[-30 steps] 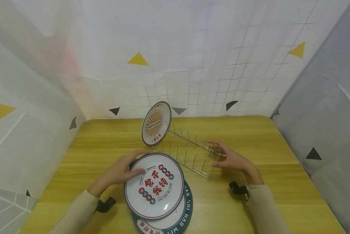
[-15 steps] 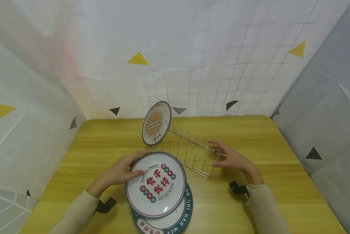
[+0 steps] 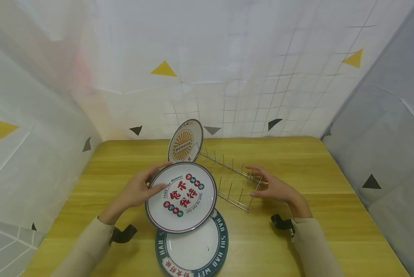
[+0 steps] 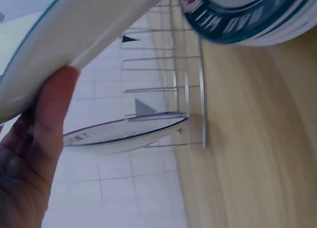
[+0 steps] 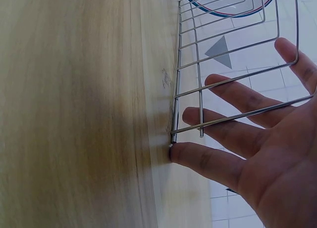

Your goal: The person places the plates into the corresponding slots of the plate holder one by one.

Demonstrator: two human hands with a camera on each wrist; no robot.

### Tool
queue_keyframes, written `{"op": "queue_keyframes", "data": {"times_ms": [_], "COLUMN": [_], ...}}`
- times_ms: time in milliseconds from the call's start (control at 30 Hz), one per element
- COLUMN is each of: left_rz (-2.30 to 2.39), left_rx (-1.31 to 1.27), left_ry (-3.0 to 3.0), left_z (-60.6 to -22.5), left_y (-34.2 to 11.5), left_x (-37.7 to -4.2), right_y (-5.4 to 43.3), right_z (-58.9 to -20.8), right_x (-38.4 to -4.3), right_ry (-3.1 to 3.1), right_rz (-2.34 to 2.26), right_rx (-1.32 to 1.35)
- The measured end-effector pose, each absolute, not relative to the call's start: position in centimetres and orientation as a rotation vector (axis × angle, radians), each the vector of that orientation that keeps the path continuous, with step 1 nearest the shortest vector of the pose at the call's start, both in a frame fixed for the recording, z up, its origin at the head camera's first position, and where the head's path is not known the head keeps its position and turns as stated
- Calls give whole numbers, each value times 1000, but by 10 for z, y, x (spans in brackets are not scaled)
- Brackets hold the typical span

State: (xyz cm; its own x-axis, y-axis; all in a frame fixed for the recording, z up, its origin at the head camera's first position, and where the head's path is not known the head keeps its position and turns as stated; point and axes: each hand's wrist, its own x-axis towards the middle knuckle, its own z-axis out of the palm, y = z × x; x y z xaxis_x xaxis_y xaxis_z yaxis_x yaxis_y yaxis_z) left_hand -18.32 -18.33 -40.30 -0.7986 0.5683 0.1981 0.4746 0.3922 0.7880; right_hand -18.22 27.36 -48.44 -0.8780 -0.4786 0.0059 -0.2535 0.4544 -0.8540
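Observation:
In the head view my left hand (image 3: 135,190) pinches a white plate (image 3: 184,200) with red characters and a dark rim. The thumb lies on its top face, the fingers underneath. The plate hangs tilted above a green-rimmed plate (image 3: 193,248), partly covering it. My right hand (image 3: 275,188) is at the near right end of a wire dish rack (image 3: 233,202). From the right wrist, its fingers (image 5: 233,129) look extended and spread against the rack wires. Another plate (image 3: 184,144) with an orange sunburst stands at the rack's far left end, its lower part hidden.
The wooden table (image 3: 314,161) runs back to a white sheet wall (image 3: 227,69), with more sheets on both sides. In the left wrist view, layered rims show under the green-rimmed plate (image 4: 233,22), like a stack. Black wrist devices (image 3: 123,234) sit by both sleeves.
My left hand has lifted the red-lettered plate away from the green-rimmed one, toward the back and slightly left. More of the lower plate shows now. The right hand and the rack have stayed put.

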Motion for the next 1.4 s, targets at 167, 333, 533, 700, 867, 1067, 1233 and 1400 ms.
{"op": "queue_keyframes", "data": {"times_ms": [167,333,533,700,867,1067,1233,1400], "left_rz": [1430,1467,1512,1598,1678,1592,1565,1380], "left_rx": [924,918,902,875,969,1096,1147,1183], "left_ry": [2577,2590,2634,2849,3119,3403,3411,3447], "left_z": [-395,-391,-389,-373,-353,-354,-359,-370], "left_y": [-187,-187,-186,-174,-160,-140,-120,-107], "left_x": [-187,-190,-195,-198,-214,-252,-263,-265], "right_y": [274,275,274,273,273,276,275,274], "right_z": [-486,-486,-486,-486,-486,-486,-488,-487], "right_x": [-182,-182,-183,-184,-183,-181,-180,-180], "right_ry": [2458,2465,2469,2470,2453,2453,2452,2457], "right_rz": [-1401,-1395,-1384,-1385,-1404,-1411,-1412,-1406], "right_rx": [-631,-621,-651,-637,-615,-620,-624,-627]}}
